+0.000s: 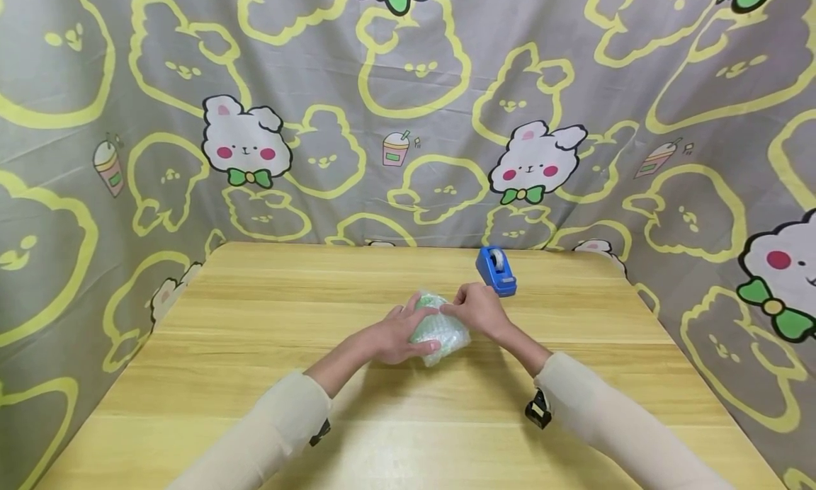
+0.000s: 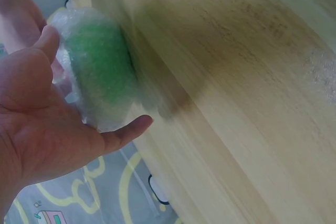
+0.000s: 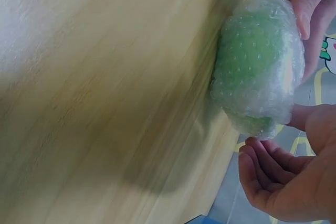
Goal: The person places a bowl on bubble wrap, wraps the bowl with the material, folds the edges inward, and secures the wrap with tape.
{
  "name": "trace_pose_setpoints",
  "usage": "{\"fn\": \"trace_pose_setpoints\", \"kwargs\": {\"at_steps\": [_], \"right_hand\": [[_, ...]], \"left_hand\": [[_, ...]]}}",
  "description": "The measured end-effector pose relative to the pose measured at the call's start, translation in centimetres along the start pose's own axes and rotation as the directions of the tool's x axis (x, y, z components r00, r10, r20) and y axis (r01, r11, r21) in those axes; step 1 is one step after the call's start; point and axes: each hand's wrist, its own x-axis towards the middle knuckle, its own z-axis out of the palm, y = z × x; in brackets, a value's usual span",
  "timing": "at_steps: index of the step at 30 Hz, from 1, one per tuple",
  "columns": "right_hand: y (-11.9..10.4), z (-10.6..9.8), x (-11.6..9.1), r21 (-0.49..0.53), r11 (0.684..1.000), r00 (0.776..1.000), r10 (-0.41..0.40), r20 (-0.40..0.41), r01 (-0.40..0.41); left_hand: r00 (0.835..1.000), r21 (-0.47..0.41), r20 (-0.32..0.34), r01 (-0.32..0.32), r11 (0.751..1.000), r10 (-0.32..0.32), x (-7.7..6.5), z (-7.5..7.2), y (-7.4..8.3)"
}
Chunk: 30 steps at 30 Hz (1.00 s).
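Note:
A green object wrapped in clear bubble wrap (image 1: 443, 332) is held just above the middle of the wooden table. What the green object is cannot be told through the wrap. My left hand (image 1: 397, 334) grips the bundle from its left side, thumb on the near side and fingers on the far side. At the bundle's upper right edge, my right hand (image 1: 482, 310) pinches the wrap between thumb and fingertips. In the right wrist view the right hand's curled fingers (image 3: 273, 169) meet one end of the bundle, and the thumb is partly hidden behind it.
A blue tape dispenser (image 1: 496, 271) with a roll of clear tape stands near the table's back edge, just beyond the right hand. A patterned grey curtain (image 1: 344, 72) hangs behind and along both sides of the wooden table (image 1: 255, 313).

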Motion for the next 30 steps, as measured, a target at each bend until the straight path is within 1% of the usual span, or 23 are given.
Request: {"fn": "trace_pose_setpoints", "kwargs": {"at_steps": [4,9,13,16,20,25,30], "right_hand": [[-0.1,0.1,0.0,0.001,1.0,1.0,-0.006,-0.017,0.006],[0.0,0.0,-0.5,0.021,1.0,1.0,0.001,-0.025,-0.001],[0.2,0.1,-0.6,0.016,1.0,1.0,-0.005,-0.019,0.005],[0.2,0.1,-0.7,0.019,1.0,1.0,-0.007,-0.009,0.008],[0.2,-0.1,-0.8,0.017,1.0,1.0,-0.024,-0.018,0.025],[0.3,-0.2,-0.8,0.014,0.998,0.998,-0.059,-0.029,0.06],[0.3,-0.2,-0.9,0.023,0.998,0.998,-0.059,-0.018,0.059]], "left_hand": [[1.0,-0.005,-0.018,-0.018,1.0,0.018,-0.1,0.2,-0.3],[0.999,0.009,-0.034,-0.016,1.0,0.016,-0.3,0.3,-0.4],[0.999,0.042,-0.047,-0.001,0.999,0.003,-0.3,0.4,-0.3],[0.998,0.083,-0.064,0.011,0.996,-0.006,-0.4,0.3,-0.1],[0.996,0.124,-0.086,0.019,0.992,-0.008,-0.6,0.0,0.2],[0.996,0.152,-0.09,0.028,0.988,-0.014,-0.9,-0.1,0.3],[0.996,0.161,-0.085,0.031,0.986,-0.017,-1.2,-0.2,0.4]]}}
